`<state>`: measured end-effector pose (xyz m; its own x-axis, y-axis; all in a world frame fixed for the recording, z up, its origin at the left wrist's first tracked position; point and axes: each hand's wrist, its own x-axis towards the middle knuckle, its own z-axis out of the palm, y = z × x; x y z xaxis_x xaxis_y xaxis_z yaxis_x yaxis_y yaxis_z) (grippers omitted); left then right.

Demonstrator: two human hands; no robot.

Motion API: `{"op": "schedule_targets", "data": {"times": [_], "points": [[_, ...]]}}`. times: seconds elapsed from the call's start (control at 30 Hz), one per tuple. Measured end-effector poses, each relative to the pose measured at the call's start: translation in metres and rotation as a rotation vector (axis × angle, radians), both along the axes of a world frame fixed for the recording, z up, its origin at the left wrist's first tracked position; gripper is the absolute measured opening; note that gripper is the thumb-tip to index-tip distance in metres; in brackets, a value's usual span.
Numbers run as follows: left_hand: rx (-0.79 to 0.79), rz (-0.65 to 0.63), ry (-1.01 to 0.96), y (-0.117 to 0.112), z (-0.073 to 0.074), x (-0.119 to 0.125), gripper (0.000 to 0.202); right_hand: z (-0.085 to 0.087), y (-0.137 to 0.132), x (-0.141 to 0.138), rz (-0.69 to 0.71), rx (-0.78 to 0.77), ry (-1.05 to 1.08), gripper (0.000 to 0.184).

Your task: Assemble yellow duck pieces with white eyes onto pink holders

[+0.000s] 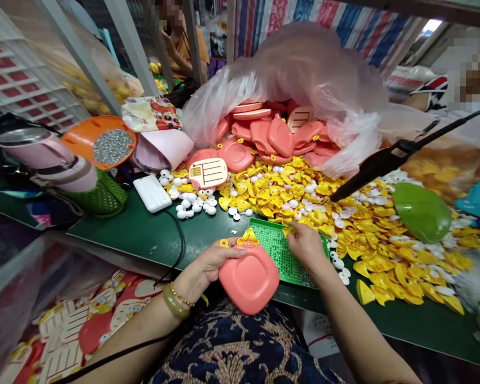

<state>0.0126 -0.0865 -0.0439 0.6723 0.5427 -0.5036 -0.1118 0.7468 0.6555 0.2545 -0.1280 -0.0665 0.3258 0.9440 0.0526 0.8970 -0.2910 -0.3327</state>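
Observation:
My left hand (210, 264) grips a rounded pink plastic shell (249, 280) at the table's near edge, fingers curled round its left side. A small yellow piece (248, 237) sits at the shell's top. My right hand (306, 246) rests on a green perforated tray (275, 250), its fingers pinched on something I cannot make out at the tray's far edge. A wide heap of yellow plastic pieces (368, 234) with white pieces mixed in lies right behind the tray.
A clear bag (304, 69) spills more pink shells (272, 136) at the back. An orange dish of small metal balls (111, 145), a white power bank (152, 193), a green lid (422, 212) and a black rod (388, 157) are around. Finished pieces fill a bin (84, 325) lower left. Another person sits beyond.

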Motion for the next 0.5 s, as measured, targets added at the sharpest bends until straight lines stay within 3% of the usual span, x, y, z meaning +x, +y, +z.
{"op": "schedule_targets", "data": {"times": [0.13, 0.23, 0.37, 0.5], "points": [[-0.013, 0.015, 0.000, -0.001, -0.002, -0.002, 0.043, -0.002, 0.004, -0.039, 0.159, -0.216, -0.078, 0.025], [-0.005, 0.031, -0.016, -0.002, -0.003, -0.008, 0.039, -0.002, 0.016, -0.050, 0.235, -0.249, -0.014, 0.023], [-0.001, 0.069, -0.029, -0.003, -0.006, -0.023, 0.040, 0.005, 0.024, -0.027, 0.315, -0.197, 0.077, 0.034], [-0.008, 0.070, -0.034, -0.002, -0.008, -0.030, 0.041, 0.009, 0.010, 0.000, 0.471, -0.112, 0.133, 0.040]]}}
